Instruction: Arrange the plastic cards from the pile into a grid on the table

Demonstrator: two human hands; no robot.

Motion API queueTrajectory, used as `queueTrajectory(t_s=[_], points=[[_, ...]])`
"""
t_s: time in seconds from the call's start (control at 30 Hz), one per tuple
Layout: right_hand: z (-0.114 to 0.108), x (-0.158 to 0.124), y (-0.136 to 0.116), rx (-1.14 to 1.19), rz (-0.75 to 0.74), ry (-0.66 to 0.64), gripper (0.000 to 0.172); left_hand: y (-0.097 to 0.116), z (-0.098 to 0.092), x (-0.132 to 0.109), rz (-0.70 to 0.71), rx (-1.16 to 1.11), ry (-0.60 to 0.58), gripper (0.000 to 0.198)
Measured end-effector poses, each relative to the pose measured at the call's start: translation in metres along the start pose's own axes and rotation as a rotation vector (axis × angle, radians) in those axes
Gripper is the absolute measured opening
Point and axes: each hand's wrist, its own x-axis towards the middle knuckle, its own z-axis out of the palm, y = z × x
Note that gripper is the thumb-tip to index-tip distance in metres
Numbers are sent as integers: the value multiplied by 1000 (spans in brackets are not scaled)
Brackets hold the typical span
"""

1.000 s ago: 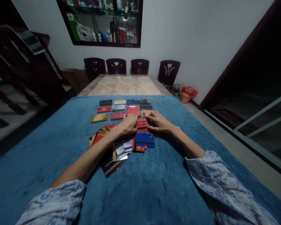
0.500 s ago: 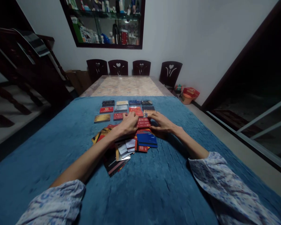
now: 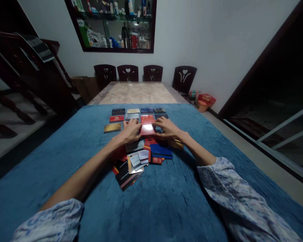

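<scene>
Between my two hands lies a stack of red cards [image 3: 147, 131] with a bright glare on its top. My left hand [image 3: 131, 130] grips its left edge and my right hand [image 3: 165, 128] grips its right edge. Beyond them, small card stacks stand in rows, among them a gold one [image 3: 112, 127], a red one [image 3: 116, 118] and a black one [image 3: 118, 111]. Nearer me is a loose, overlapping pile with a blue card [image 3: 161, 151], white cards [image 3: 136, 161] and a black card [image 3: 127, 176]. Gold cards [image 3: 176, 144] show beneath my right wrist.
A blue cloth [image 3: 154, 208] covers the near part of the table, and the patterned tabletop [image 3: 138, 92] shows beyond. Dark chairs [image 3: 153, 73] line the far wall. A wooden railing is at the left, and a red bag [image 3: 207, 99] is on the right.
Both hands have shifted slightly left together with the red cards. Glare now shows on the red top card. Gold cards have come into view under the right wrist.
</scene>
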Motion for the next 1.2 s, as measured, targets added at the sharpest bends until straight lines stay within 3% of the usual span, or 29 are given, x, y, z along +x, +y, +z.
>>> queueTrajectory(t_s=[0.43, 0.87, 1.2], points=[[-15, 41, -29, -32, 94, -147, 47, -25, -11, -4, -116, 37, -3, 35], [-20, 81, -47, -23, 143, -219, 42, -64, -2, 6, -203, 74, 4, 48], [-3, 98, -45, -68, 172, -258, 39, -78, 11, 11, -224, 16, -31, 48]])
